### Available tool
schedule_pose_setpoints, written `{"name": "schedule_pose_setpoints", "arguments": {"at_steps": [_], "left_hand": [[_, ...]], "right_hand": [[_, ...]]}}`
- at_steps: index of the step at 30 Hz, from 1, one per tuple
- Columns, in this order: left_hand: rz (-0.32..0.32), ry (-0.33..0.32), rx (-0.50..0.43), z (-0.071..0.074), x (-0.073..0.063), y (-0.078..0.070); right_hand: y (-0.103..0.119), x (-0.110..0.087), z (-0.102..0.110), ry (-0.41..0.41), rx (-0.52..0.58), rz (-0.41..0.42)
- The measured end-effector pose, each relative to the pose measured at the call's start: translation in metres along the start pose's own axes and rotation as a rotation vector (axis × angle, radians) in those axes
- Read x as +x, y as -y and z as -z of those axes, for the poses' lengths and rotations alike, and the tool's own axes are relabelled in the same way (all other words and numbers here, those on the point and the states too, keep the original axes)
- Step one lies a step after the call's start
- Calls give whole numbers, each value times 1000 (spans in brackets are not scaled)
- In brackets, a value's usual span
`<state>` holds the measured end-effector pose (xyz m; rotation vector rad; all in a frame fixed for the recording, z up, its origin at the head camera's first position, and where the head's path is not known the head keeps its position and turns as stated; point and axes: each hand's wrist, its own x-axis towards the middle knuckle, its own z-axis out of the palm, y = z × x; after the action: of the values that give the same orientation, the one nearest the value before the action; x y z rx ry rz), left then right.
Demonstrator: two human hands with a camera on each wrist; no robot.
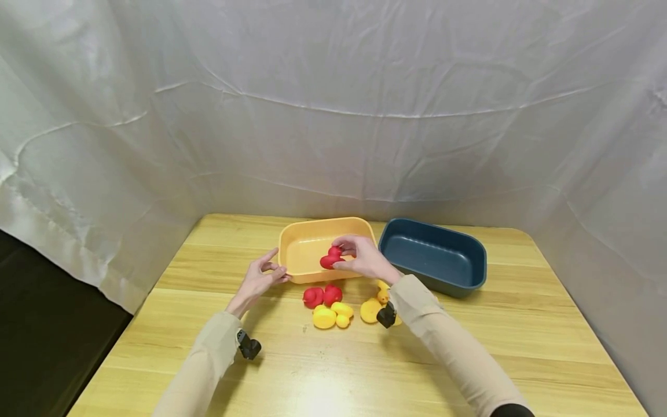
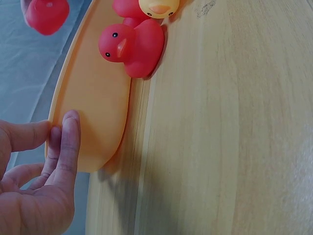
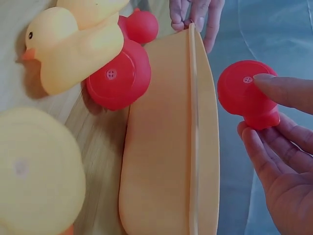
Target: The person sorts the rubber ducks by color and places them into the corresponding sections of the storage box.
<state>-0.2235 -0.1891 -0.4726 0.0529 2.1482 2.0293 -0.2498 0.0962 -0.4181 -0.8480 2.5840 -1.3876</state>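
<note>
Red duck (image 3: 239,95) sits pinched in the right hand (image 1: 365,258).

My right hand (image 1: 361,255) holds a plain red duck (image 1: 330,259); my left hand (image 1: 259,279) grips a plain light-orange tub (image 1: 304,250), and right of my right hand sits a dark blue tub (image 1: 432,255). Nearer me than my hands are red ducks (image 1: 313,297) and yellow ducks (image 1: 324,318), their visible beaks orange, eyes black. The yellowish wood tabletop (image 1: 292,365) has brownish grain streaks; my sleeves (image 1: 208,347) are beige.
</note>
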Motion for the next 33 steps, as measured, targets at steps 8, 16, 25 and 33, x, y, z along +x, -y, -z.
{"name": "schedule_pose_setpoints", "arguments": {"at_steps": [8, 16, 25, 33], "left_hand": [[-5, 7, -1, 0, 1, 0], [-3, 9, -1, 1, 1, 1], [0, 7, 3, 1, 1, 0], [-6, 7, 4, -1, 0, -1]], "right_hand": [[1, 14, -10, 1, -26, -19], [-3, 26, -20, 16, -15, -60], [0, 38, -31, 39, -14, -109], [3, 43, -38, 52, -32, -114]]}}
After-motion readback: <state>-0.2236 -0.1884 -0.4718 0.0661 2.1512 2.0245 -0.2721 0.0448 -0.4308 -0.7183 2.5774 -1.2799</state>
